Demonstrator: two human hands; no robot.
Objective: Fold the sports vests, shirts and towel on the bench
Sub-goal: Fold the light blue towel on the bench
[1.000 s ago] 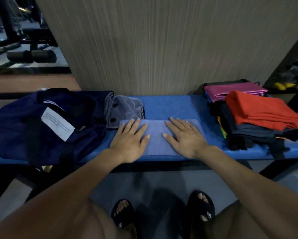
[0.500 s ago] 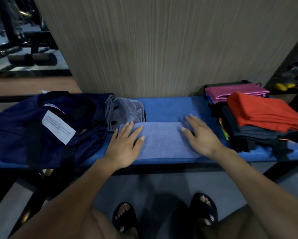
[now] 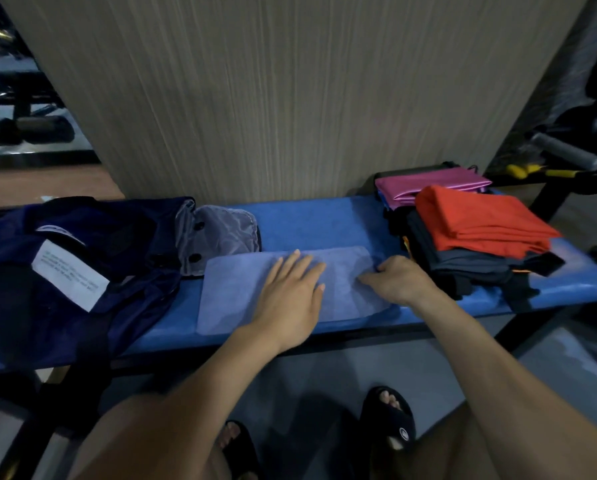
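Note:
A light blue towel (image 3: 234,292), folded into a flat rectangle, lies in the middle of the blue padded bench (image 3: 311,223). My left hand (image 3: 290,292) rests flat on the towel's middle with straight fingers. My right hand (image 3: 399,280) has its fingers curled and grips the towel's right end, where the cloth wrinkles. A stack of folded clothes stands at the bench's right end, with a red shirt (image 3: 480,220) on top and a pink garment (image 3: 428,183) behind it.
A dark navy bag (image 3: 82,265) with a white label covers the bench's left end, and a grey pouch (image 3: 217,233) lies beside it. A wood-grain wall rises directly behind the bench. Gym equipment stands at far left and right. My sandalled feet are below.
My left hand slid right to the towel's middle. My right hand moved to the towel's right end and curled from flat into a grip on the cloth.

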